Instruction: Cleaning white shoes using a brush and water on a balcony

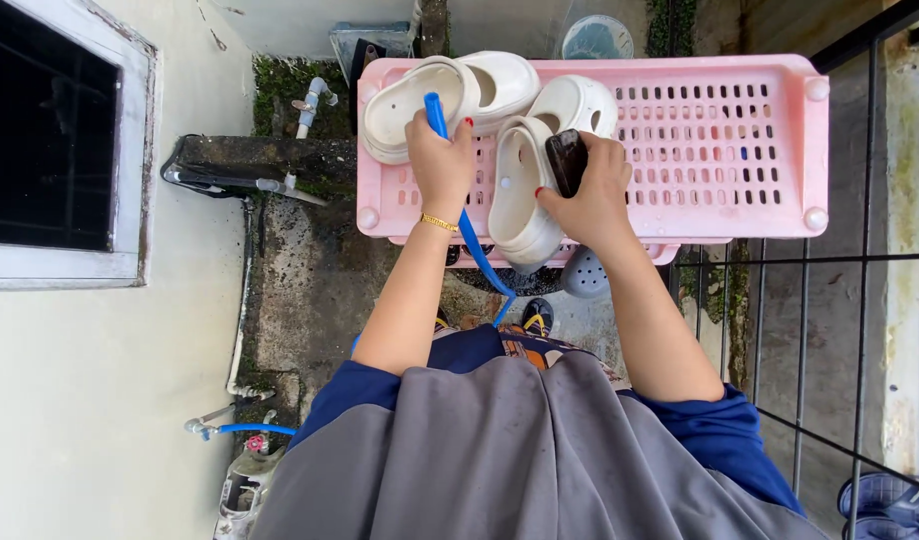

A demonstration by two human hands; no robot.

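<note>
While the left hand [442, 160] grips the blue hose [436, 108] and the right hand [592, 190] clutches a dark brush [566, 160], the near shoe [520, 195], overhanging the pink rack [780, 75] edge, may slip off.

Right half of the pink rack [740, 150] left bare and open to reach, left half crowded by white clogs [525, 190], blue hose [470, 235] strung across the near edge, metal railing [805, 330] close on the right, wall [70, 400] on the left, ground beneath perhaps cluttered.
</note>
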